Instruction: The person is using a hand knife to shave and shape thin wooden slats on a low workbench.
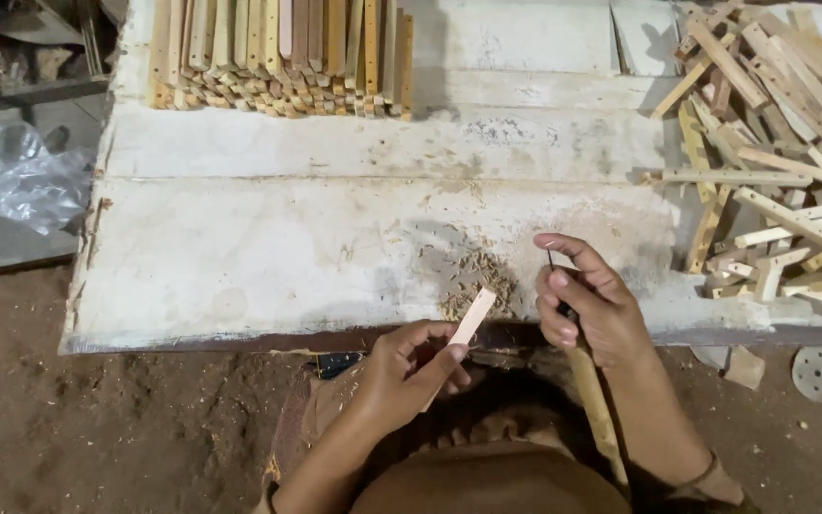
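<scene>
Wooden strip (471, 317), small and pale, sits at the counter's (268, 257) near edge, our left hand (409, 373) fingers clamped on it. Our right hand (587, 306) fingers grip a thin-bladed tool (582, 381) beside shavings (476, 276).

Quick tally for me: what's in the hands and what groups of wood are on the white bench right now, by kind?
Flat wooden strip, held in the left hand: 1
Thin-bladed tool with wooden handle, held in the right hand: 1
Neat stack of wooden slats, top left: 1
Loose heap of wooden offcuts, right: 1
Pile of shavings on the bench: 1
Total: 5
</scene>
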